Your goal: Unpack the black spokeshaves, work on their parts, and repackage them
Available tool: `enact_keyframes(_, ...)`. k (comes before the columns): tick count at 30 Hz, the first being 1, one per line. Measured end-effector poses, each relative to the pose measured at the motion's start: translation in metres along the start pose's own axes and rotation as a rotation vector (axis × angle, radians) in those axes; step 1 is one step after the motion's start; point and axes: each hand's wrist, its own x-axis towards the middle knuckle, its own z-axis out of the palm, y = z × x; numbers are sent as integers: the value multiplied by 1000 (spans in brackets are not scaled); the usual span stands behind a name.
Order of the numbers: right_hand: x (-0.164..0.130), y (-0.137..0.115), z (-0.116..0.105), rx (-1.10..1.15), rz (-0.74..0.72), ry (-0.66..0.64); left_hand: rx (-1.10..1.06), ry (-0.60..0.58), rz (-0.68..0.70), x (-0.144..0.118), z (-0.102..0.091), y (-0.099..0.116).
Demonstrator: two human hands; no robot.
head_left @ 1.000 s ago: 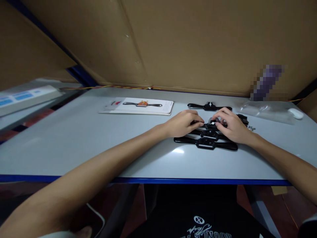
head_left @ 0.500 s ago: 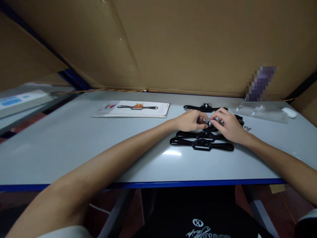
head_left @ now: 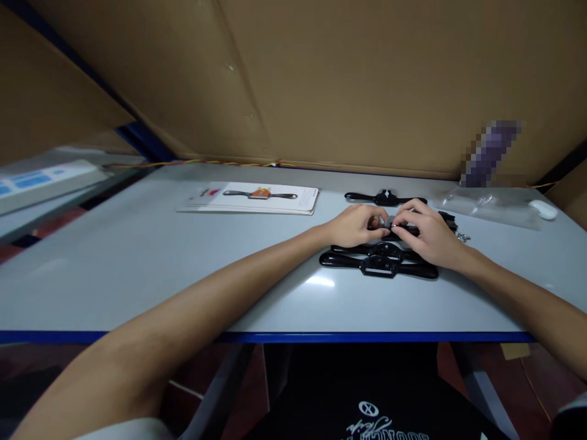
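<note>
Head view: both hands meet over a black two-handled tool (head_left: 403, 231), most of which is hidden under the fingers, so only a bit of its dark body and a small grey part between the fingertips can be made out. The left hand (head_left: 355, 225) curls its fingers onto the tool's left side; the right hand (head_left: 426, 235) pinches down on its middle and right side. Both hands are closed on it, though how firmly cannot be told. The tool sits right of centre on the table, at the far end of a row of like pieces.

Just in front of it lie a second black tool (head_left: 383, 249), partly covered by the right hand, and a third (head_left: 378, 266) lying fully in sight nearest the person. A fourth (head_left: 385, 197) lies apart, farther back. Small metal bits (head_left: 463, 236) show past the right wrist, too small to identify. A clear plastic bag (head_left: 486, 201) and a white object (head_left: 545, 209) lie at the far right; a blurred, pixelated purple patch stands behind them.

The surface is a pale grey table (head_left: 137, 263) with a blue front edge. A printed card (head_left: 257, 197) showing such a tool lies left of the hands. Brown cardboard walls (head_left: 367, 79) close in the back, with a red-and-yellow wire (head_left: 206, 162) along their foot.
</note>
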Motion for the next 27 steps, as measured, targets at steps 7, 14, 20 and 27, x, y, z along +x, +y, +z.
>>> enact_keyframes(7, 4, 1, -25, -105, -59, 136, 8, 16, 7, 1, 2, -1)
enact_keyframes(14, 11, 7, -55, -179, 160, 78, 34, 18, 2, 1, 2, -3)
enact_keyframes(20, 5, 22, -89, -456, 317, -197, 67, 35, 6, 2, 3, -5)
enact_keyframes(27, -4, 40, -104, -649, 518, -556, 52, 38, 15, 1, 3, -4)
